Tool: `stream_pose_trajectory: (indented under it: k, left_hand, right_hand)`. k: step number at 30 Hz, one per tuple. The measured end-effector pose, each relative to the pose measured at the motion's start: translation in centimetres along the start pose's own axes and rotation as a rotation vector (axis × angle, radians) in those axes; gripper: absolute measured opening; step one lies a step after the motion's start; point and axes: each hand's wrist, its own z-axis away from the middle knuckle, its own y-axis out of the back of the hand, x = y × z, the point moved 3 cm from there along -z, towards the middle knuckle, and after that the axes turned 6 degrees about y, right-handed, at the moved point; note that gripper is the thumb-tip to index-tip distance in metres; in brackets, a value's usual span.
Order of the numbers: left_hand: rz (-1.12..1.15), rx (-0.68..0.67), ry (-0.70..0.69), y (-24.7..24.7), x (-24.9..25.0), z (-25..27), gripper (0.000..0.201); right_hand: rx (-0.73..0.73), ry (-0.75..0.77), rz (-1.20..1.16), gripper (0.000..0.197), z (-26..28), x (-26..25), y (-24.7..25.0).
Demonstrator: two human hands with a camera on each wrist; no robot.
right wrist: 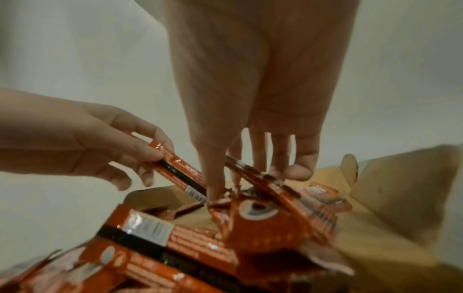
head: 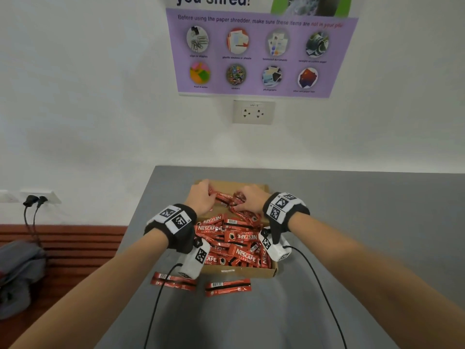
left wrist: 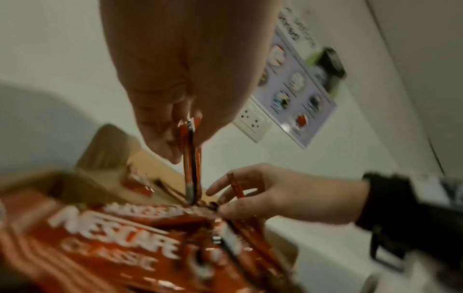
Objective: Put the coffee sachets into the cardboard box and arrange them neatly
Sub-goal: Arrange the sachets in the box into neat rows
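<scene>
Risk, sachets: your left hand (head: 202, 197) and right hand (head: 250, 200) each pinch one above the cardboard box (head: 273, 272); loose heap may spill

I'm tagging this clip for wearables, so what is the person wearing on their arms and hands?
Both forearms are bare, with no sleeves or gloves. The left hand and the right hand each have a black wrist strap carrying white panels printed with black square marker codes. A white camera block with another code hangs under each wrist, and a thin black cable trails from it towards the person.
</scene>
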Motion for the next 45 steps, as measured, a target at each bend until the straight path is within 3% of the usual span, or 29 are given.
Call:
stream_pose_trajectory:
  k: [6, 11, 14, 16, 18, 20, 22, 25, 27, 30, 33, 37, 39, 41, 45]
  left_hand:
    - [-0.407, -0.002, -0.135, 1.2, 0.1, 0.3, 0.027]
    - [-0.391, 0.011, -0.189, 4.4, 0.1, 3.7, 0.018]
    - [-0.368, -0.266, -0.197, 4.9, -1.1, 7.8, 0.01]
    - [-0.499, -0.443, -0.204, 3.5, -2.4, 10.4, 0.016]
    - [-0.682, -0.516, -0.194, 1.9, -3.9, 12.0, 0.022]
    - [-0.833, -0.52, -0.157, 1.0, -5.0, 12.8, 0.011]
    - [-0.945, -0.479, -0.139, 0.6, -5.8, 13.2, 0.03]
    - [-1.057, -0.394, -0.203, 0.0, -6.2, 13.7, 0.031]
    - [-1.058, -0.407, -0.217, -0.5, -6.4, 14.0, 0.032]
    - [-1.049, -0.453, -0.256, -1.1, -6.4, 14.3, 0.033]
    - [-1.03, -0.537, -0.273, -1.5, -6.3, 14.9, 0.033]
    - [-0.967, -0.606, -0.311, -1.0, -5.6, 14.5, 0.026]
    - [-0.878, -0.568, -0.321, 0.4, -4.1, 13.6, 0.019]
    - [-0.751, -0.457, -0.317, 2.6, -2.0, 11.9, 0.025]
    - [-0.516, -0.221, -0.251, 5.9, 1.4, 7.5, 0.034]
  right_hand:
    - [0.035, 0.055, -0.051, 0.054, 0.4, -0.3, 0.1]
    - [0.075, 0.092, -0.034, 0.047, 2.4, -0.8, 0.8]
    - [0.137, 0.143, -0.055, 0.027, 4.6, -1.1, 0.4]
    - [0.112, 0.177, -0.034, 0.015, 6.2, -1.8, -0.1]
    - [0.057, 0.185, -0.058, 0.01, 7.7, -2.3, -0.7]
    - [0.019, 0.205, -0.093, 0.008, 9.1, -2.9, -1.3]
    - [-0.033, 0.253, -0.098, 0.011, 10.3, -3.8, -2.1]
    - [-0.163, 0.326, -0.083, 0.018, 11.8, -5.4, -4.1]
    - [-0.236, 0.326, -0.091, 0.025, 12.1, -6.0, -5.4]
    - [-0.223, 0.333, 0.068, 0.032, 12.0, -6.7, -6.8]
    - [-0.236, 0.36, 0.249, 0.031, 12.3, -7.3, -8.0]
    - [-0.264, 0.337, 0.239, 0.02, 12.4, -6.8, -8.8]
    - [-0.278, 0.34, 0.197, 0.017, 12.5, -6.7, -8.7]
    - [-0.268, 0.359, 0.114, 0.014, 12.7, -6.8, -7.9]
    - [-0.112, 0.357, -0.016, 0.01, 12.2, -6.3, -4.2]
